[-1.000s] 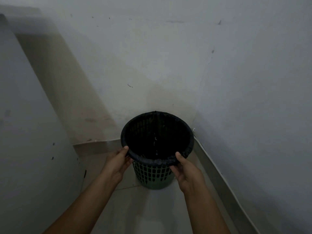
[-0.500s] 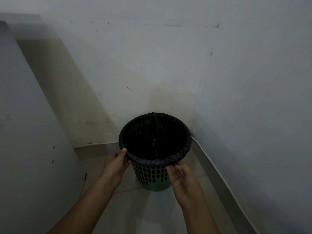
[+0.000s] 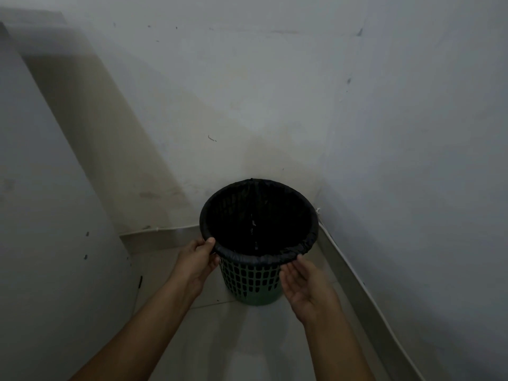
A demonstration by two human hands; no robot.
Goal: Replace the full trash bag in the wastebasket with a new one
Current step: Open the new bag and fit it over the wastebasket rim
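Note:
A green perforated wastebasket (image 3: pixel 251 281) stands on the tiled floor in a room corner. A black trash bag (image 3: pixel 261 258) lines it, with its edge rolled over the rim all the way round. My left hand (image 3: pixel 196 261) grips the bag-covered rim at the near left, thumb on top. My right hand (image 3: pixel 305 287) is just below the near right rim, palm up and fingers spread, fingertips at the bag's rolled edge. The inside of the basket is too dark to see what it holds.
Two white walls (image 3: pixel 275 105) meet right behind the basket, with a pale skirting board (image 3: pixel 354 273) along their base. A large pale panel or door (image 3: pixel 46 215) stands close at the left. The tiled floor (image 3: pixel 220 339) stretches toward me.
My right hand has come off the top of the rim and dropped below it, turning palm up with the fingers apart. The left hand has kept its grip on the rim.

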